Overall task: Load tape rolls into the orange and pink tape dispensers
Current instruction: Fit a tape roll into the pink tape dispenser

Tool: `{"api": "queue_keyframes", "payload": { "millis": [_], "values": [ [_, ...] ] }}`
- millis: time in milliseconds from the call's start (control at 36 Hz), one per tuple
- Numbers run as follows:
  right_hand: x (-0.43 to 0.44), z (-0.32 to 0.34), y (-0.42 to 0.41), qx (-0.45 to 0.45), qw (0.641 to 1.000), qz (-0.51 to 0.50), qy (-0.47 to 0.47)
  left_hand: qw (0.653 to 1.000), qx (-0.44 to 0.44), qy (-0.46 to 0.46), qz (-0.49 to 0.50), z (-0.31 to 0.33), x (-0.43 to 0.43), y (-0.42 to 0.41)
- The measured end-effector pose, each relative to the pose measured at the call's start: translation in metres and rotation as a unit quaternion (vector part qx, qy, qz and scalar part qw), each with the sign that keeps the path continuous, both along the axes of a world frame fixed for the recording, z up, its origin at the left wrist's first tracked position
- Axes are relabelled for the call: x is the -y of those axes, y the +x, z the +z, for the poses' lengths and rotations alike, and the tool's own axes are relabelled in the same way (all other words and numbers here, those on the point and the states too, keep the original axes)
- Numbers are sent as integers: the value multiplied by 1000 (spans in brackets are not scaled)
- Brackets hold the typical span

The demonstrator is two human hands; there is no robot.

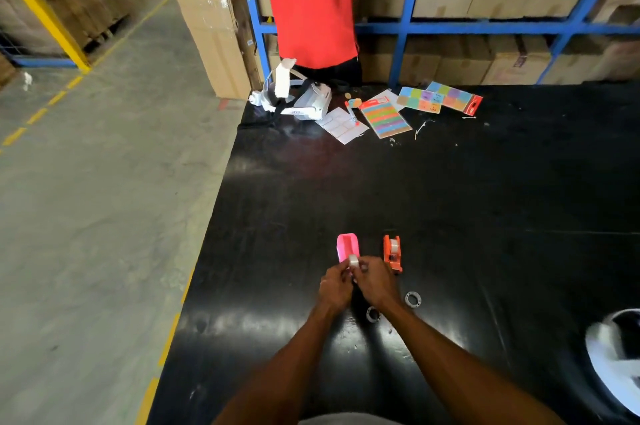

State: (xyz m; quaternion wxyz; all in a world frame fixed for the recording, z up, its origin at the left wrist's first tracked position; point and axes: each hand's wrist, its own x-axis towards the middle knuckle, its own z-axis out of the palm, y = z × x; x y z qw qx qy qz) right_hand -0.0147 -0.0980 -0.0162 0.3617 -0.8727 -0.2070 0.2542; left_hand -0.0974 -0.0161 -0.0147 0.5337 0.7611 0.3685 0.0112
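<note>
Both hands, left (335,287) and right (375,280), pinch a clear tape roll (353,261) at the pink dispenser (347,246); a slipping grip could drop it onto the tabletop (450,199).

On the table (450,199), two tape dispensers stand side by side near the front edge, one dispenser (347,246) to the left of the other dispenser (392,253), which has a roll in it. Just nearer, the left hand (335,287) and right hand (375,282) meet around a tape roll (353,261). Two loose rings (412,299) lie nearer still, to the right. At the far edge sit a headset (304,100) and, right of it, sticker sheets (415,105). Behind the table a person (308,1) stands before shelving (485,27); a carton (214,39) stands on the floor to the left.
</note>
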Motion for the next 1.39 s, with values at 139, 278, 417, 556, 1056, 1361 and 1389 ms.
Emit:
{"api": "queue_keyframes", "payload": {
  "millis": [139,278,417,556,1056,1361,1389],
  "values": [
    [-16,-2,19,22,999,11,-40,1000,-4,-13,6,2,-13,15],
    [-33,-11,33,23,997,-5,-71,1000,-7,-1,0,-4,-29,27],
    [-46,-19,44,5,994,-23,-108,999,3,-38,31,-16,-45,39],
    [-49,-16,45,16,991,-47,-121,998,13,-22,60,-24,-55,45],
    [-68,-8,48,77,976,5,-206,999,15,-35,18,-60,-78,65],
    [-71,-8,89,59,964,190,-176,995,24,-90,-44,-53,-93,66],
    [-72,-9,93,59,962,204,-171,994,24,-91,-51,-52,-95,67]
  ]
}}
